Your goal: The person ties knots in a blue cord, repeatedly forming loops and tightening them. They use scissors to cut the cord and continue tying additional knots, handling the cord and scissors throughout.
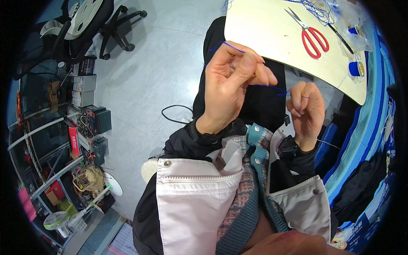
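A thin blue cord (271, 86) runs between my two hands above my lap. My left hand (231, 76) pinches it between thumb and fingers, and one strand loops over the back of the index finger. Lower and to the right, my right hand (306, 110) has its fingers curled on the cord, with a strand crossing a finger. A small tangle or knot of cord sits just left of the right fingertips; its form is too fine to tell. Part of the cord is hidden behind my left fingers.
On the pale table (261, 32) lie red-handled scissors (309, 38), a black pen (340, 39), tangled blue cord (318, 12), a clear plastic bag (357, 14) and a blue thread spool (355, 69). A striped blue cloth (346, 140) borders my right side. An office chair (86, 28) and shelving (54, 170) stand left.
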A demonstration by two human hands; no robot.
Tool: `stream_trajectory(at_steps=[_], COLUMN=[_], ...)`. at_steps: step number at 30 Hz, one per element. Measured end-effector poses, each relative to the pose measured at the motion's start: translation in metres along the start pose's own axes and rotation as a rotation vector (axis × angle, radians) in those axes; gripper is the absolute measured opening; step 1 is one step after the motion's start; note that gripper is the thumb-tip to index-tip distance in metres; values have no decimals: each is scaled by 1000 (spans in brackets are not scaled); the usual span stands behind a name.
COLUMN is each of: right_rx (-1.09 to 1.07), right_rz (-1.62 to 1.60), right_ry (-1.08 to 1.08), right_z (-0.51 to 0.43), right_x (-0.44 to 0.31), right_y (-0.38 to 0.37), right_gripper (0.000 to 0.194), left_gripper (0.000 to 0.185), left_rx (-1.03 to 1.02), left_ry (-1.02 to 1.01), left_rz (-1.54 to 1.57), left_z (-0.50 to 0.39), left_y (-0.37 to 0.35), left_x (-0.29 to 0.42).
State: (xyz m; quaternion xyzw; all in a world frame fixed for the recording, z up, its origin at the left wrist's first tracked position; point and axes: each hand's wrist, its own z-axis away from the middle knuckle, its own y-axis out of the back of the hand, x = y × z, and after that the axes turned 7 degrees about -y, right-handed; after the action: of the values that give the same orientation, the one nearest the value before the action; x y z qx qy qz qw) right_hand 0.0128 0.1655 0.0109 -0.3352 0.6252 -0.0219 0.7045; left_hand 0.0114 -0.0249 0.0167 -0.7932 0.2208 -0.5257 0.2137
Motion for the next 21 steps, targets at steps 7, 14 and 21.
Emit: stream_trajectory(at_steps=[7, 14, 21], right_rx=[-33, 113, 174], right_rz=[440, 475, 288], right_ry=[-447, -190, -258], right_z=[-2, -5, -2], right_x=[-14, -4, -9], right_y=[-4, -38, -38], right_gripper=[15, 20, 13], left_gripper=[19, 21, 20], left_rx=[100, -65, -136], left_ry=[193, 269, 266], left_rz=[139, 17, -62], left_z=[-8, -15, -20], left_y=[-11, -21, -18], left_x=[12, 10, -3])
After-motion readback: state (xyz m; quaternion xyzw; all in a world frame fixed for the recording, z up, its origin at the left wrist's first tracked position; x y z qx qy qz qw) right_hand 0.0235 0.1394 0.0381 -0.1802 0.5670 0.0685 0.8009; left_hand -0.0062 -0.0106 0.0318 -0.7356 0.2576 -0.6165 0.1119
